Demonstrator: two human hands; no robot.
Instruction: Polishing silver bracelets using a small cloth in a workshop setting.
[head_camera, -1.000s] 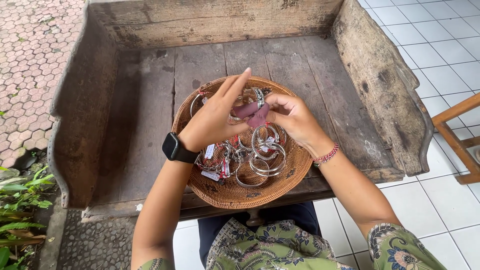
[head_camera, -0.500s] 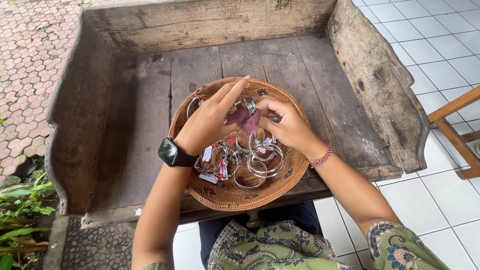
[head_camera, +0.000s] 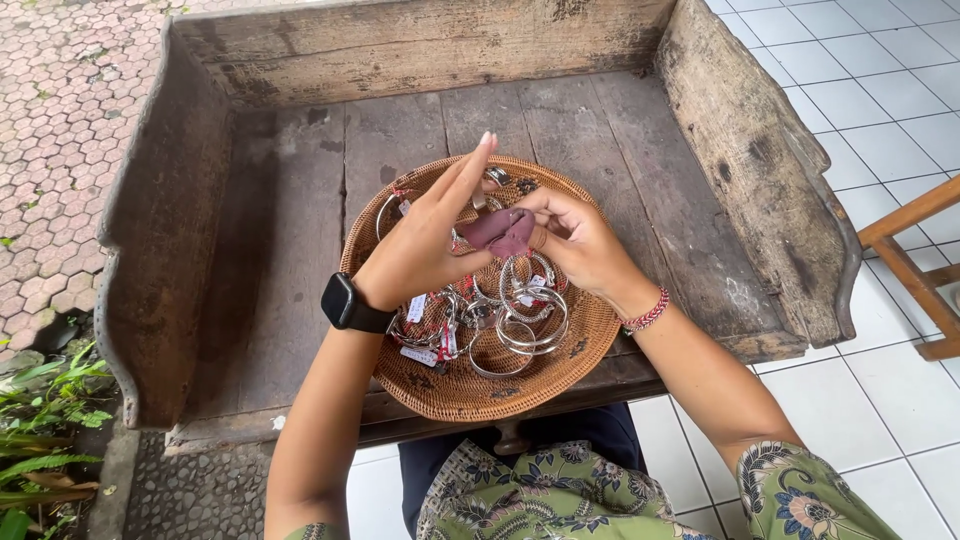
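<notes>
A round woven basket sits on a worn wooden bench and holds several silver bangles with small tags. Both hands hover over it. My left hand, with a black watch on the wrist, pinches one side of a small maroon cloth, its fingers stretched upward. My right hand, with a red bead bracelet on the wrist, grips the other side of the cloth. What the cloth wraps is hidden.
The wooden bench has a high back and raised sides. A hexagon-paved path lies to the left with green plants at the lower left. White floor tiles and a wooden chair leg are on the right.
Both hands have stayed over the basket, working the maroon cloth between them. The view has shifted slightly; the bangles in the basket lie as before.
</notes>
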